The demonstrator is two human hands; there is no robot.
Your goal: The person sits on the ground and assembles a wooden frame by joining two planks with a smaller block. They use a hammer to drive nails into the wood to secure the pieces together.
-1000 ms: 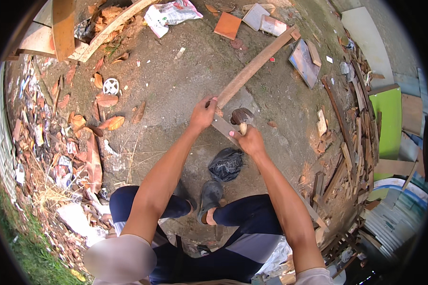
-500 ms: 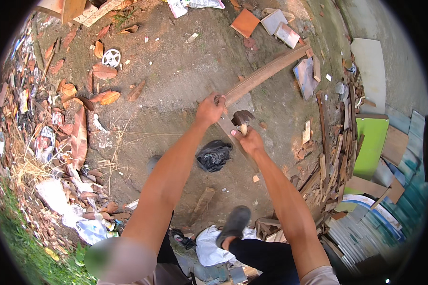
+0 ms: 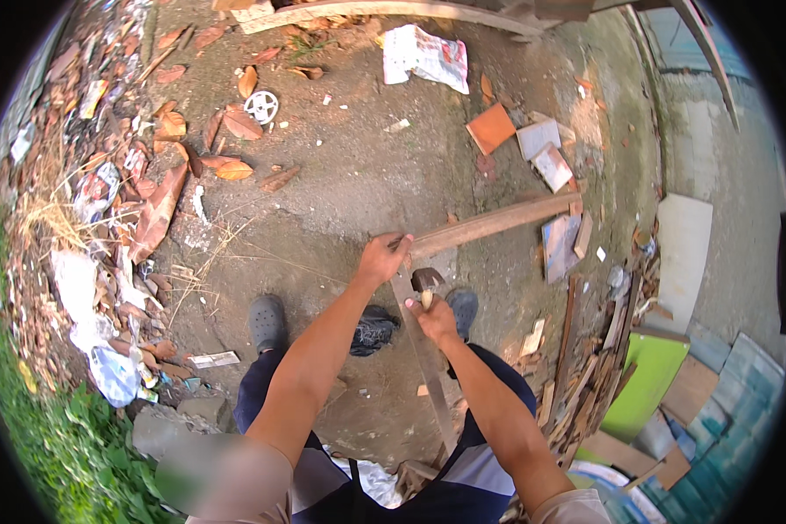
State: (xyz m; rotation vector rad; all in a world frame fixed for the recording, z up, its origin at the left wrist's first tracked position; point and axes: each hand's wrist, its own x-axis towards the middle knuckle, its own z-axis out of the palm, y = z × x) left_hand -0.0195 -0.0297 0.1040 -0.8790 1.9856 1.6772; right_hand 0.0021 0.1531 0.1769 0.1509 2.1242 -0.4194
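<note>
No bin, box or other container shows on the dirt ground [image 3: 349, 183]; the scrap lies loose.

The left hand [image 3: 382, 259] is closed over the near end of a long brown plank [image 3: 498, 223], which runs away to the right and slightly farther, its far end reaching a small cluster of tiles [image 3: 541, 148]. The right hand [image 3: 434, 316] is wrapped tight around the pale handle of a hammer [image 3: 426, 281], whose dark head sits just below the plank's gripped end, very near it; whether head and wood touch cannot be told. A second, narrower grey board [image 3: 428, 358] runs from under the left hand toward the person, passing beside the right hand and between the legs.

2 dark shoes [image 3: 267, 321] stand on the dirt, the right one mostly hidden behind the right hand. A crumpled black bag [image 3: 374, 330] lies between them, partly covered by the left forearm. The hammer's handle is almost wholly hidden within the fist. Stacked boards at the right blur toward the rim.
</note>
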